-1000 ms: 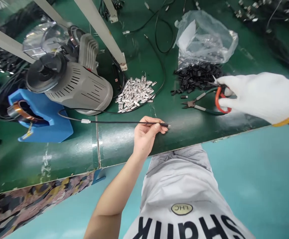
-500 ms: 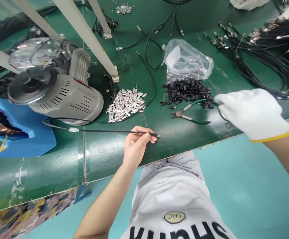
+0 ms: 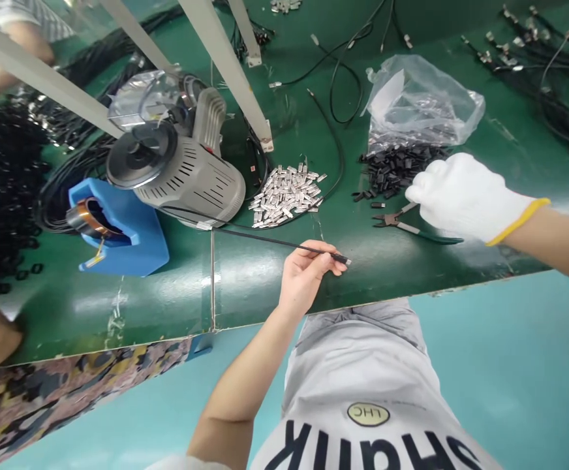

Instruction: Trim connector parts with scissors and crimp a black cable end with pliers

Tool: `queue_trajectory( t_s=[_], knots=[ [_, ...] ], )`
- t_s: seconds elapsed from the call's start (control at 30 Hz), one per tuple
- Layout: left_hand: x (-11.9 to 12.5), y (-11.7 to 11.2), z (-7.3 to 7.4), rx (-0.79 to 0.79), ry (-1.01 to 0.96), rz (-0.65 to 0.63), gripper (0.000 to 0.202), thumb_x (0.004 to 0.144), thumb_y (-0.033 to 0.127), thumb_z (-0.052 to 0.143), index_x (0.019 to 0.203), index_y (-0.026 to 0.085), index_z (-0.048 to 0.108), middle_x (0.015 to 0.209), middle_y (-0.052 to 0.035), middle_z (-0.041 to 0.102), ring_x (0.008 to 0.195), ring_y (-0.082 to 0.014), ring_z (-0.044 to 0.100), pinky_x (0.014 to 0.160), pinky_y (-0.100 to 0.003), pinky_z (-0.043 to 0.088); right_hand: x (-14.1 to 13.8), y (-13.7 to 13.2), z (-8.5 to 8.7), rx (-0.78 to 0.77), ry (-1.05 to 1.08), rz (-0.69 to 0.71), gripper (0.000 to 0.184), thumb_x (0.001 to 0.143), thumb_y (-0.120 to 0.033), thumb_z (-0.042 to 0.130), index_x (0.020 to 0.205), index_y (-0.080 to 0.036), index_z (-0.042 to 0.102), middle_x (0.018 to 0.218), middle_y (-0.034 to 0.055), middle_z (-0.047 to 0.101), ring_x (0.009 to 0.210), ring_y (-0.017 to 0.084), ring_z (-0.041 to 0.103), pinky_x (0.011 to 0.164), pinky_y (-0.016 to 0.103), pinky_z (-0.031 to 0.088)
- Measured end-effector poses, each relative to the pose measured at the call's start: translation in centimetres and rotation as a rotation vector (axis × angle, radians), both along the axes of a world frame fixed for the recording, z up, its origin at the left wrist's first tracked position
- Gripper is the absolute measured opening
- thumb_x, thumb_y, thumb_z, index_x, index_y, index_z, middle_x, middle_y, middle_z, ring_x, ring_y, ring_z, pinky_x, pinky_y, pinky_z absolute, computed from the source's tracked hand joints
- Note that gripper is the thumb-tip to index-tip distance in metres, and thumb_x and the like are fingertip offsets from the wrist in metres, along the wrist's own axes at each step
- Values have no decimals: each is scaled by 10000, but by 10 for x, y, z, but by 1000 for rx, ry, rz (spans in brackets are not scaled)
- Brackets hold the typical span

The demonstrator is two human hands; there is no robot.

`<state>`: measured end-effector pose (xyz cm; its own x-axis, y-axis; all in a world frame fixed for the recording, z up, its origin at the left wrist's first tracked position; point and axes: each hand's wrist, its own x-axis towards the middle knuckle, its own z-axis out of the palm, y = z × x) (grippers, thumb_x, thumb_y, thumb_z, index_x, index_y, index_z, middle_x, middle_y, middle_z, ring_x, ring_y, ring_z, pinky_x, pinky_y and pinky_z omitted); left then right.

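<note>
My bare left hand (image 3: 304,274) is closed on a thin black cable, pinching it just behind its plug (image 3: 339,258), whose metal tip points right. A silver metal sleeve (image 3: 204,226) sits further along the same cable. My right hand (image 3: 455,199), in a white glove with a yellow cuff, is closed with its fingers curled down. It lies over the handles of green-handled cutting pliers (image 3: 387,220), hiding part of them. Its fingertips are by a heap of small black plastic pieces (image 3: 397,170); what they hold is hidden.
A pile of silver metal sleeves (image 3: 284,196) lies left of the black pieces. Behind stands a clear plastic bag (image 3: 426,101). At left are a grey machine (image 3: 191,176), a blue tape dispenser (image 3: 142,241) and a metal post (image 3: 226,65). Another person's arm (image 3: 30,42) shows at upper left.
The view has swung left, bringing another person's arm in. My gloved right hand has moved left over the pliers' handles, closer to the black pieces. My left hand still grips the cable.
</note>
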<state>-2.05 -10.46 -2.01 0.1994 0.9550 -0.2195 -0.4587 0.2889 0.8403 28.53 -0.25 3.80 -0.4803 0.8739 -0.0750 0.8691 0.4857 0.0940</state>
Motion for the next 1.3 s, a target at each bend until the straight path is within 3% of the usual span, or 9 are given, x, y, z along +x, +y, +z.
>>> queue_trajectory(
  t_s=[0.13,0.43,0.53,0.63,0.77,0.83,1.0,1.2,1.3],
  knots=[
    [-1,-1,1,17,-36,-20,238,862,336,821,950,145,709,869,-82,775,757,-165,754,700,-267,587,-1,7,9,68,-346,266,159,877,-202,466,835,-162,614,818,122,557,754,183,320,712,406,110],
    [-4,-2,6,37,-108,-51,267,867,374,820,923,161,670,983,-99,769,757,-165,751,737,-301,598,-1,-14,15,52,-348,128,235,919,-384,466,891,-199,607,874,122,601,734,188,417,716,408,102],
    [-6,-2,4,61,-98,-52,231,868,366,815,916,169,703,1003,-93,744,749,-145,715,729,-292,579,-5,-27,13,50,-208,9,253,945,-370,442,1011,-202,621,912,111,653,710,194,470,697,391,171],
    [-6,-1,0,128,-6,-46,172,860,347,814,898,189,759,1156,-114,703,886,-168,691,740,-285,553,-11,-32,12,-192,86,-188,207,943,-322,465,1046,-248,629,929,51,699,741,195,561,677,343,294],
    [-4,1,-2,293,154,-121,106,888,328,782,892,223,793,1048,-134,718,1375,-319,554,1032,-419,516,-32,-35,1,-534,448,-305,150,910,-309,530,999,-297,649,957,-37,731,834,191,644,701,297,431],
    [-2,1,-2,324,165,-174,99,896,320,775,911,225,797,965,-124,720,1435,-329,517,1130,-472,460,-46,-38,-6,-602,538,-272,141,895,-305,542,985,-288,650,961,-41,733,855,192,656,710,295,460],
    [-2,-1,-8,233,153,-104,148,896,362,779,943,222,784,1070,-118,741,1383,-306,574,1096,-445,503,-70,-55,-19,-423,594,-194,423,905,-359,561,1323,-314,601,1230,0,731,1060,230,694,893,364,521],
    [0,0,-16,204,102,-61,126,894,334,786,953,223,778,1002,-98,736,1374,-297,589,1049,-410,544,-80,-90,-39,-63,431,23,1194,690,-764,728,1635,-185,285,1594,198,458,1448,429,438,1189,586,335],
    [2,0,-15,197,87,-53,125,896,331,785,951,219,774,988,-101,736,1372,-296,591,979,-373,575,-88,-98,-42,-43,379,-20,1128,733,-692,714,1635,-186,264,1614,195,432,1433,441,426,1156,590,349]
  ],
)
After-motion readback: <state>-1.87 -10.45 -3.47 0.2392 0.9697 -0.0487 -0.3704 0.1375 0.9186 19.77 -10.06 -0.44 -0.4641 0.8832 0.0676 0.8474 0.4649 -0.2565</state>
